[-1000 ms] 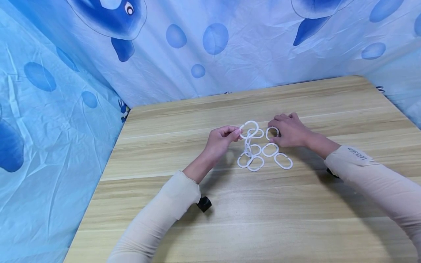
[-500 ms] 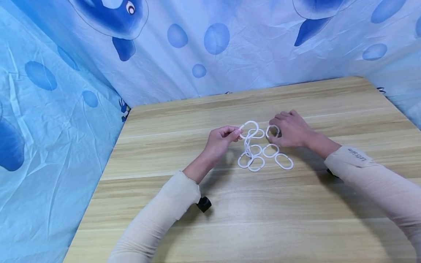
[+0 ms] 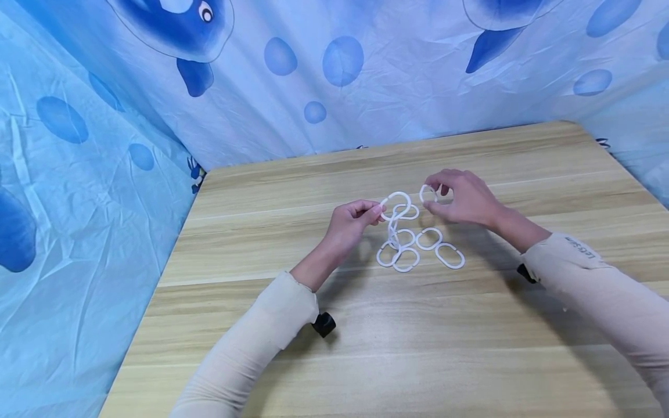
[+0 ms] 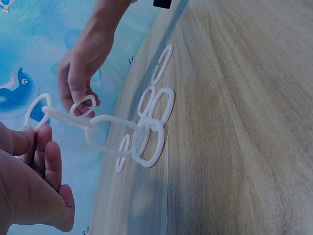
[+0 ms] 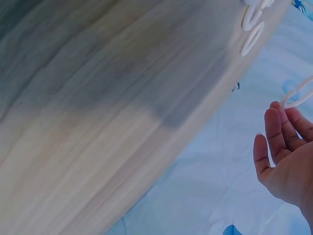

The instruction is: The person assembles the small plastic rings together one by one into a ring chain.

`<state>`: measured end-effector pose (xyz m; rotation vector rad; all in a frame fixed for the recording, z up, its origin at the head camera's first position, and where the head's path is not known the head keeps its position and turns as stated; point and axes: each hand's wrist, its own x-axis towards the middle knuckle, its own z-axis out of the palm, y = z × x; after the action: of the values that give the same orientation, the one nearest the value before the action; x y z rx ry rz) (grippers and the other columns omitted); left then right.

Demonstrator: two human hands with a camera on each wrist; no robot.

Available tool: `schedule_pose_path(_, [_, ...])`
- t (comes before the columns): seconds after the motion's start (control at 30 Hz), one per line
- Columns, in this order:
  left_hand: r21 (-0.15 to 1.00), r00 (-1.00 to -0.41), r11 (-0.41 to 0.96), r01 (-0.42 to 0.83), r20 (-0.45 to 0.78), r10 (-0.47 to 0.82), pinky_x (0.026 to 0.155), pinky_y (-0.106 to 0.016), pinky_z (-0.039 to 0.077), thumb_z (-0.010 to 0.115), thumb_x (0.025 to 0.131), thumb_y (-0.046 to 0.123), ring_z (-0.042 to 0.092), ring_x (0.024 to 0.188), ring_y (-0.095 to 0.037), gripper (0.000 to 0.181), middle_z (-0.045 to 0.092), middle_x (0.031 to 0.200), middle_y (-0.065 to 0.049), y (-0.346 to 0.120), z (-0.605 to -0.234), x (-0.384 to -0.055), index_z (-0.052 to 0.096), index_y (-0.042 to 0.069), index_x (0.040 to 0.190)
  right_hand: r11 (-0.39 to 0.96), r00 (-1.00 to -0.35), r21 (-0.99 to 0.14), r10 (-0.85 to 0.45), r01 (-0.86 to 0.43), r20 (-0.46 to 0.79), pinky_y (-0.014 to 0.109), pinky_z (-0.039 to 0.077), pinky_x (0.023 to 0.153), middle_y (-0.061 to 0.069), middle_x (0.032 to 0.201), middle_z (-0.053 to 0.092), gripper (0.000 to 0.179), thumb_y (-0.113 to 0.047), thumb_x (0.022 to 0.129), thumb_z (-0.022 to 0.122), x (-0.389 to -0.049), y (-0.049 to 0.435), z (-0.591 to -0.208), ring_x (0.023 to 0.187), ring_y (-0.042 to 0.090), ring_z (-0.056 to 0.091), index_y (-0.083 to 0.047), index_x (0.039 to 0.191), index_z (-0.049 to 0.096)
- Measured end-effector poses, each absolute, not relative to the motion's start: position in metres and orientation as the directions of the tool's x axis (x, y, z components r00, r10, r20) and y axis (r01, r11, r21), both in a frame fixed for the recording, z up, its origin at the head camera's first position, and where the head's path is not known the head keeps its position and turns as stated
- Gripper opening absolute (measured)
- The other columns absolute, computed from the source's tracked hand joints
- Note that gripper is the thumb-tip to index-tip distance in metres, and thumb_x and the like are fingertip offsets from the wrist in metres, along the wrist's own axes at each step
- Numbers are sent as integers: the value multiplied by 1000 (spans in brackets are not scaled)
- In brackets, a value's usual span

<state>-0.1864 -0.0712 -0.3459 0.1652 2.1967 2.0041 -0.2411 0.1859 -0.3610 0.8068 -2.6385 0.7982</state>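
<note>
My left hand (image 3: 351, 225) pinches the end link of a white plastic link chain (image 3: 407, 197) between thumb and fingers. From there the chain hangs down, and its lower links lie on the table. Slightly to the right, my right hand (image 3: 470, 197) pinches a single white oval link (image 3: 420, 194) between thumb and fingertips, raised off the wood. In the left wrist view this single link (image 4: 90, 98) appears behind the chain; whether they touch I cannot tell. Each link has a small gap in its ring. Only part of the right hand's link (image 5: 293, 104) shows in the right wrist view.
Separate white links lie near the chain's lower end, one oval link (image 3: 462, 256) farthest right. The wooden table (image 3: 418, 348) extends around both arms. Blue sea-patterned cloth (image 3: 251, 110) hangs behind and left of it. A black object (image 3: 324, 325) sits under the left cuff.
My right hand has lifted the single link from the tabletop, moving it up and slightly away. The left hand and chain have stayed nearly still.
</note>
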Motion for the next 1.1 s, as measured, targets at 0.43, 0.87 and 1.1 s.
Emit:
schedule_pose_path(0.43, [996,-977,79,-32,-48,207,89,-34,50,61,94,10,59,83,-15,24,67,89,-9,-69,-345,-186,66,-9,109,640,-818,-514,-389,-571,423,36,40,71,8,93,65,34,-25,77,73,-233,178,-348,82,20,56,-8,105,65])
schedule_pose_path(0.87, [996,-975,79,-41,-57,216,86,-30,51,61,95,11,60,87,-22,24,67,92,-15,-68,-346,-186,66,-8,109,546,-784,-568,-358,-616,506,34,41,77,7,96,62,30,-18,79,73,-227,167,-332,83,20,55,-7,106,65])
schedule_pose_path(1.1, [995,-975,96,-40,-60,216,89,-35,50,61,95,13,58,80,-11,25,64,99,-23,-67,-347,-186,67,-7,108,465,-732,-569,-358,-678,579,28,41,77,7,96,63,36,-14,77,76,-223,157,-329,82,17,54,-3,109,66])
